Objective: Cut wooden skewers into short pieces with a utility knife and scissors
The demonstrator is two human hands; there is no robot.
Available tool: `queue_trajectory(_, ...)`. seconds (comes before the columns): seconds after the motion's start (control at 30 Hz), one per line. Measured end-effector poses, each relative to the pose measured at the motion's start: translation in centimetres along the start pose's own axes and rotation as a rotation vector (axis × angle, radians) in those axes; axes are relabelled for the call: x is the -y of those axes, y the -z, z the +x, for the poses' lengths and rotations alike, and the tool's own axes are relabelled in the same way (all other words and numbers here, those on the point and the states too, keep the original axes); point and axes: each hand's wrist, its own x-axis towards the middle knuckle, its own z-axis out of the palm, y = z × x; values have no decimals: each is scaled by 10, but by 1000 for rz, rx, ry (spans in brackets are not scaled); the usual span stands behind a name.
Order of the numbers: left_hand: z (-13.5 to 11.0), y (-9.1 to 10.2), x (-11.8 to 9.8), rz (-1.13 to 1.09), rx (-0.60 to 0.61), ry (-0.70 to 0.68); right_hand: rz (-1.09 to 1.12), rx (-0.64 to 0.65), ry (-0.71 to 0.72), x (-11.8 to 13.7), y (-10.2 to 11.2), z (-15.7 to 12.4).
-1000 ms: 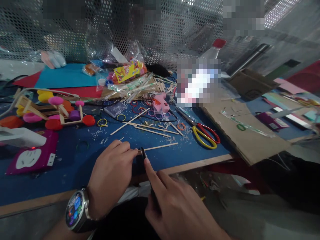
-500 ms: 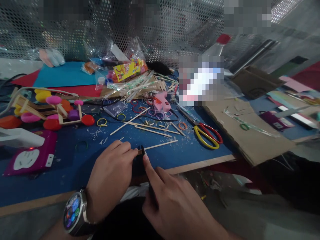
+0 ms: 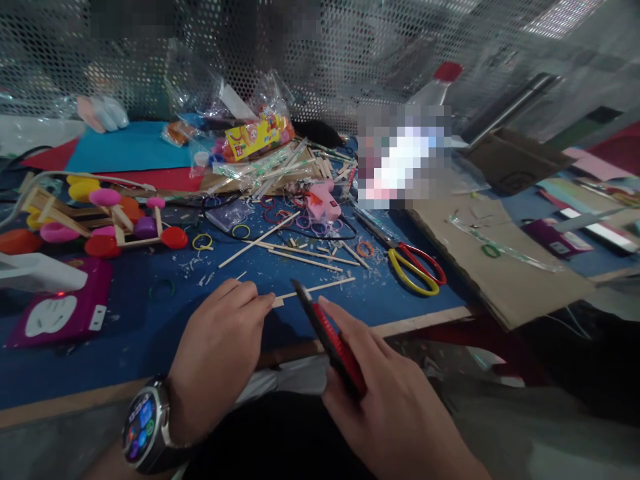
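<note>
My left hand [image 3: 220, 350] rests on the blue table, its fingers pinching one end of a thin wooden stick [image 3: 320, 288] that lies across the mat. A watch sits on that wrist. In my right hand [image 3: 395, 407] is a red and black utility knife [image 3: 327, 337], gripped with the forefinger along its back. Its black tip hangs just above the stick, a little to the right of my left fingertips.
More sticks [image 3: 295, 253] and shavings lie beyond. Yellow-handled scissors [image 3: 413, 270], a pink glue gun [image 3: 323, 200], rubber bands, a stick-and-bottle-cap model [image 3: 100, 223], a bag of supplies [image 3: 250, 137] and cardboard [image 3: 500, 267] surround them. The table edge [image 3: 410, 325] runs below my hands.
The knife has lifted off the stick and swung to the right, its red body now showing. My left hand keeps the stick pinned in the same place.
</note>
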Motion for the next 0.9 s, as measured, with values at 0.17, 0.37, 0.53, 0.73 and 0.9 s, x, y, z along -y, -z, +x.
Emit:
queue_trajectory(0.17, 0, 1, 1, 16, 16, -57, 11, 29, -34, -4, -4, -1)
queue_trajectory(0.37, 0, 1, -1, 4, 23, -39, 84, 123, -26, -2, -3, -5)
queue_trajectory(0.53, -2, -2, -2, 5, 14, -18, 160, 162, -7, -3, -3, -6)
queue_trajectory(0.73, -4, -3, -2, 30, 45, -48, 248, 177, -35, -6, -4, -2)
queue_trajectory(0.9, -4, -3, -4, 44, 35, -55, 416, 207, -61, -8, -2, -1)
